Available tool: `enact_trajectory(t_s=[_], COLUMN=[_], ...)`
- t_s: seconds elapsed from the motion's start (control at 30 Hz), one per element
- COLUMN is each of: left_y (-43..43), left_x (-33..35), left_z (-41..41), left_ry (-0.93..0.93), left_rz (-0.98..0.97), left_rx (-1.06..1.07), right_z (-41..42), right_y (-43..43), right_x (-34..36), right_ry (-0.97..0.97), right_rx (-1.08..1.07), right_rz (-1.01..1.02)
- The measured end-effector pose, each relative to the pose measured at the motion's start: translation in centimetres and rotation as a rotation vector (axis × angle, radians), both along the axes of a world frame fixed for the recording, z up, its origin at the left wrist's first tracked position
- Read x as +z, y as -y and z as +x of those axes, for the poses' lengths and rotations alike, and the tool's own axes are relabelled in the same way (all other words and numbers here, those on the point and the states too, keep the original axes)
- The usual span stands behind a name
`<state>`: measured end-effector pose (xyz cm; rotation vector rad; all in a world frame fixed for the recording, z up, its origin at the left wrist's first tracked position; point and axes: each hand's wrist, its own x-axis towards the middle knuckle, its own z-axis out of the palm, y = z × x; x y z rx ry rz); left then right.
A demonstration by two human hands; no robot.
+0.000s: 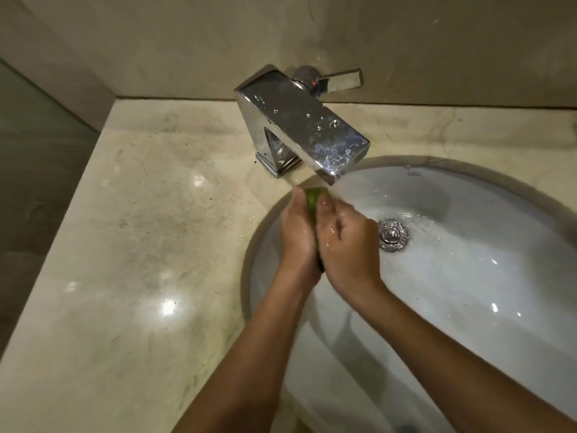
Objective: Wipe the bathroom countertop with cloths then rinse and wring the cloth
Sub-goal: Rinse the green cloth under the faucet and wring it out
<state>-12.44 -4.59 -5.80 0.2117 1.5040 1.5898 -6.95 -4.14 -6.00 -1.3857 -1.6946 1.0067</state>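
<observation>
Both hands are working over the left part of the sink (468, 292), directly below the spout of the chrome faucet (299, 126). The left hand (298, 232) and the right hand (346, 242) are pressing palm to palm, and the green cloth (313, 200) is sitting clamped between them. Only a narrow strip of the cloth is showing: a rounded end is protruding beyond the fingertips toward the spout, and a thin dark edge is appearing between the heels of the palms.

The cloth's long axis is running along the fingers, from wrists to fingertips, pointing away from the body toward the faucet. Neither hand is nearer to it; each is holding one flat side, so the cloth is lying between them rather than to either side.

Water is sheeting across the basin to the right of the right hand, around the drain (392, 236). The stream itself is too blurred to trace. The lever (342, 80) is standing beyond the fingertips, behind the faucet body.

Judgement: the rinse stage is in progress and the wring is not yet done. Wringing calls for opposite twists about that long axis, so each hand needs to re-grip around one end of the cloth. The countertop (140, 245) to the left of the left hand is showing wet glare.
</observation>
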Motion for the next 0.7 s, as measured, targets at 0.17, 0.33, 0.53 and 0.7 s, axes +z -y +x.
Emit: enact_trajectory(t_s=[0.17, 0.33, 0.53, 0.7], left_y=[0.9, 0.8, 1.2, 2.0], left_x=[0.4, 0.4, 0.3, 0.8], left_z=[2.1, 0.2, 0.5, 0.9], left_ry=[-0.070, -0.050, -0.021, -0.113], left_rz=[-0.077, -0.058, -0.087, -0.112], left_rx=[-0.142, -0.101, -0.159, -0.345], right_z=[0.6, -0.3, 0.1, 0.6], right_y=[-3.4, -1.2, -0.8, -2.4], right_x=[0.0, 0.0, -0.4, 0.2], right_ry=[-0.081, 0.047, 0.031, 0.058], right_rx=[-0.168, -0.040, -0.035, -0.052], right_rz=[-0.169, -0.087, -0.122, -0.218])
